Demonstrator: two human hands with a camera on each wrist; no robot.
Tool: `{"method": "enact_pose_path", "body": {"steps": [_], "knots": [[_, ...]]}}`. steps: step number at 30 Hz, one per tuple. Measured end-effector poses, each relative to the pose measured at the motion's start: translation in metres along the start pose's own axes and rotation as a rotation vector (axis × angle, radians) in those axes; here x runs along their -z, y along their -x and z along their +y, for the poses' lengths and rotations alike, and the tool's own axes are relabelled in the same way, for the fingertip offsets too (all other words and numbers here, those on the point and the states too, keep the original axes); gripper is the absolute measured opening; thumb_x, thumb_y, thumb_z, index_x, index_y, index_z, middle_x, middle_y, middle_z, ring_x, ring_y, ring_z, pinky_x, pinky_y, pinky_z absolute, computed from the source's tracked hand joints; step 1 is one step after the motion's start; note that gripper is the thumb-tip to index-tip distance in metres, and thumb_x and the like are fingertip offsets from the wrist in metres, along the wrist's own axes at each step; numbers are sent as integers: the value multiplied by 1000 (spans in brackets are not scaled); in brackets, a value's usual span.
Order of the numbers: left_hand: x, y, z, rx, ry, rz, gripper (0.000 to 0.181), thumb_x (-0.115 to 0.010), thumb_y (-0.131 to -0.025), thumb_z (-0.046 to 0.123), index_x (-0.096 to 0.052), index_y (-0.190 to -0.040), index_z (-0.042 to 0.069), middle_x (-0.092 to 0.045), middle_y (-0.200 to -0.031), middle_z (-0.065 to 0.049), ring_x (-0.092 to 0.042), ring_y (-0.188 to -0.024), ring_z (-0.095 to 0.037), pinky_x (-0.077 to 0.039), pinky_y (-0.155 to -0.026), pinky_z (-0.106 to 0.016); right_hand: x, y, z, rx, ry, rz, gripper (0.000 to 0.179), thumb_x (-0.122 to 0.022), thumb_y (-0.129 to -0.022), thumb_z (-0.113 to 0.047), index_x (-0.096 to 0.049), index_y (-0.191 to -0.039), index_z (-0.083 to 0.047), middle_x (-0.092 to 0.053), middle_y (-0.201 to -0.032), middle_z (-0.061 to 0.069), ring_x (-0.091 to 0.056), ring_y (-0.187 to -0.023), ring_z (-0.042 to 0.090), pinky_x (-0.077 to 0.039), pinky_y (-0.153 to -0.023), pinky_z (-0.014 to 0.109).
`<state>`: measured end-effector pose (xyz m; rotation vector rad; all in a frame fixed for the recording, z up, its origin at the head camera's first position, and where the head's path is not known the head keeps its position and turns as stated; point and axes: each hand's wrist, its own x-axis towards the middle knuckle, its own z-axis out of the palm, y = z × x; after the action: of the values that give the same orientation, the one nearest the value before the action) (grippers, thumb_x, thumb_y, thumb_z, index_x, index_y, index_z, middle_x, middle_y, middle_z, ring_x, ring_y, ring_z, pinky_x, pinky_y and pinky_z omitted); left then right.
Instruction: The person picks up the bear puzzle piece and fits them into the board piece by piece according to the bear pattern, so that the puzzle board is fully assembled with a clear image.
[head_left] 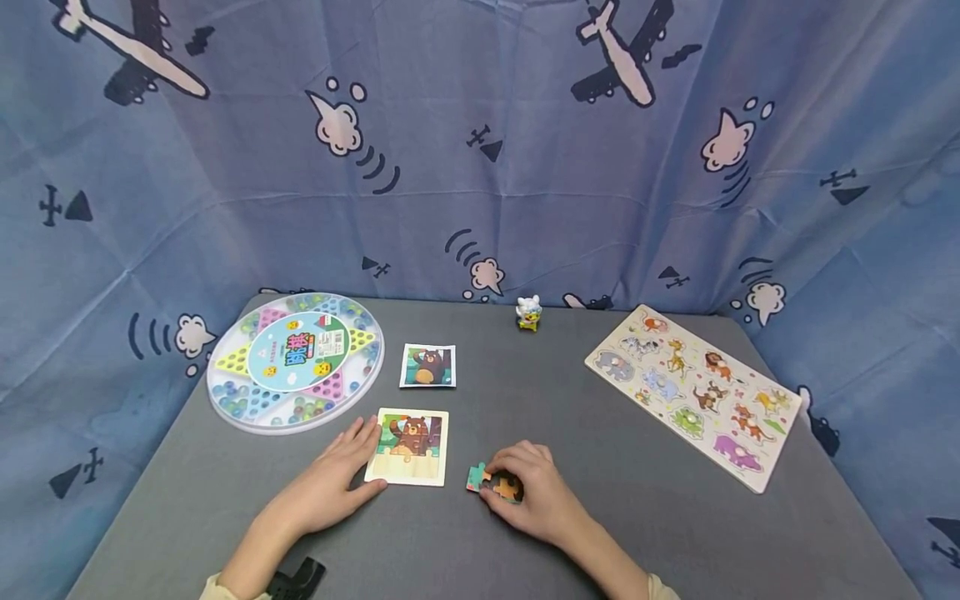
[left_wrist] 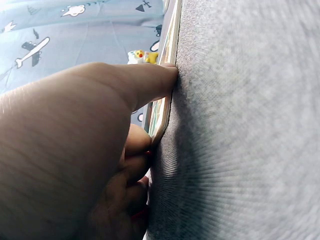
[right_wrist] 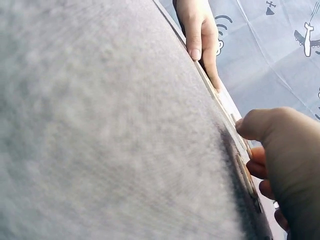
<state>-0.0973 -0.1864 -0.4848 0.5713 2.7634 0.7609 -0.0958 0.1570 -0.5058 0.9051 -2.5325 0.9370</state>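
A square wooden jigsaw tray (head_left: 406, 480) shows a brown bear in its upper part, with bare wood below. My left hand (head_left: 330, 483) lies flat at its left side, fingers stretched along the edge and thumb at the bottom left corner. In the left wrist view that thumb (left_wrist: 150, 82) presses against the tray's side. To the right of the tray, my right hand (head_left: 536, 492) pinches a teal-edged puzzle piece (head_left: 476, 477) between thumb and fingers. Brown and orange puzzle pieces (head_left: 507, 487) lie under the same hand, partly hidden by it.
Behind the tray lies a bear picture card (head_left: 428, 367). A round marble board game (head_left: 300, 354) is at the left, and an animal peg puzzle (head_left: 693, 392) at the right. A small toy figure (head_left: 528, 312) stands at the back, before a blue curtain (head_left: 480, 150).
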Motion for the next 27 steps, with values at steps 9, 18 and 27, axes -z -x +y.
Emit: {"method": "enact_pose_path", "body": {"steps": [9,18,27], "knots": [[0,1,-2,-4,-14,17,82,-67,-105,42,-32,-164,-3,-27,-172,-20,-16,-162,-42,-19,-130,-60,9,-16,2,-24,-49,22,22,-94,-80,-20,-78,-95,-18,-75,-97,-10,-65,-96,6,-50,-86,42],[1,1,-1,-11,-12,26,82,-68,-104,41,-33,-163,-4,-29,-172,-21,-17,-162,-42,-20,-130,-60,18,-60,-7,-51,-64,-21,20,-91,-85,-23,-80,-100,-15,-76,-100,-5,-64,-98,11,-51,-89,47],[-1,-2,-2,8,-7,2,83,-67,-104,44,-33,-164,-2,-28,-172,-20,-15,-162,-41,-18,-130,-60,-5,-102,-26,31,-86,-86,20,-87,-89,-24,-81,-103,-12,-78,-101,-2,-66,-102,16,-51,-95,48]]}}
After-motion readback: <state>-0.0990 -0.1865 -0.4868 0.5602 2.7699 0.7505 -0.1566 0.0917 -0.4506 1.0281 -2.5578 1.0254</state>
